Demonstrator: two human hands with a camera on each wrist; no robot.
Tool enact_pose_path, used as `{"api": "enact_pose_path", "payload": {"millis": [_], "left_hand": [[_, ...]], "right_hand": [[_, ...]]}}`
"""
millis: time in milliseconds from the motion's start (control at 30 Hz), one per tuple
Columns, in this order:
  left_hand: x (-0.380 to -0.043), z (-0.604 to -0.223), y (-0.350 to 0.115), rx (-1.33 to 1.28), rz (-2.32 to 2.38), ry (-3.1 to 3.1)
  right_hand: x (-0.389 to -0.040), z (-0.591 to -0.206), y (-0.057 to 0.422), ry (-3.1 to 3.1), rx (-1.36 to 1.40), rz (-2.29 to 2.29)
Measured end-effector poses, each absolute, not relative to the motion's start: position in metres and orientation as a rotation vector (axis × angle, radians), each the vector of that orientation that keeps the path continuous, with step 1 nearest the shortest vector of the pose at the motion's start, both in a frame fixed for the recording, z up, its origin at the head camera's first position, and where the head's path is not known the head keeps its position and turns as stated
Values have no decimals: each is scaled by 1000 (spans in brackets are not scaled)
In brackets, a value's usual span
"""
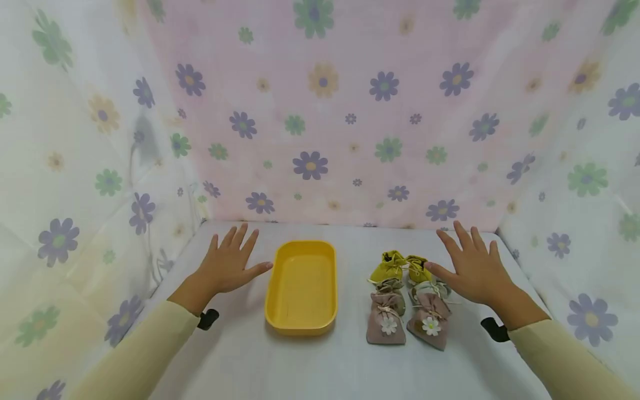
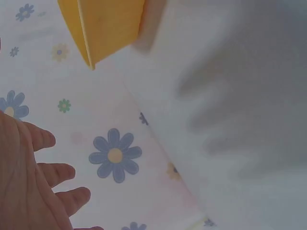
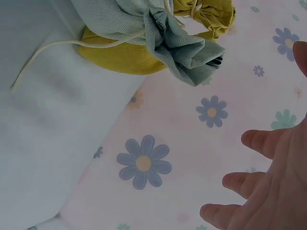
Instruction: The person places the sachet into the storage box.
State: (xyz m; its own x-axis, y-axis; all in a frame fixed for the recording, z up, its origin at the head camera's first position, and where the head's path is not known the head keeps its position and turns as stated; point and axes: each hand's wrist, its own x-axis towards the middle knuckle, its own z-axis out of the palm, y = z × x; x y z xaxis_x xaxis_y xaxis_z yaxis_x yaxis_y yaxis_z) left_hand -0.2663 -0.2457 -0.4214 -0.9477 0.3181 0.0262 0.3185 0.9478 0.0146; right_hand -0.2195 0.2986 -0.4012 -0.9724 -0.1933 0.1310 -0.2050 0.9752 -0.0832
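Note:
In the head view my left hand (image 1: 227, 265) hovers with spread fingers just left of a yellow tray (image 1: 301, 289); its thumb points at the tray's rim. My right hand (image 1: 472, 268) is likewise spread, its thumb beside the small drawstring pouches. These lie in two columns: yellow pouches (image 1: 389, 266) at the back, grey-green ones (image 1: 431, 289) in the middle, and pink pouches with a white flower (image 1: 386, 325) in front. Up close, the right wrist view shows a grey-green pouch (image 3: 184, 48) over a yellow one (image 3: 120, 57). Both hands hold nothing.
The white table (image 1: 345, 366) carries the tray left of the middle and the pouches to the right. Flower-patterned cloth (image 1: 340, 133) hangs behind and on both sides. A black strap end (image 1: 495, 329) sticks out at the right wrist.

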Motion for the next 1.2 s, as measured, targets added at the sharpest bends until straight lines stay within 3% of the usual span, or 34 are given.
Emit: {"api": "enact_pose_path", "payload": {"millis": [467, 1200], "left_hand": [[-260, -462, -230, -386, -877, -3035], [-261, -505, -219, -88, -1807, -2788]], "right_hand": [[-216, -410, 279, -2936, 413, 353], [-203, -424, 254, -2762, 482, 896]]}}
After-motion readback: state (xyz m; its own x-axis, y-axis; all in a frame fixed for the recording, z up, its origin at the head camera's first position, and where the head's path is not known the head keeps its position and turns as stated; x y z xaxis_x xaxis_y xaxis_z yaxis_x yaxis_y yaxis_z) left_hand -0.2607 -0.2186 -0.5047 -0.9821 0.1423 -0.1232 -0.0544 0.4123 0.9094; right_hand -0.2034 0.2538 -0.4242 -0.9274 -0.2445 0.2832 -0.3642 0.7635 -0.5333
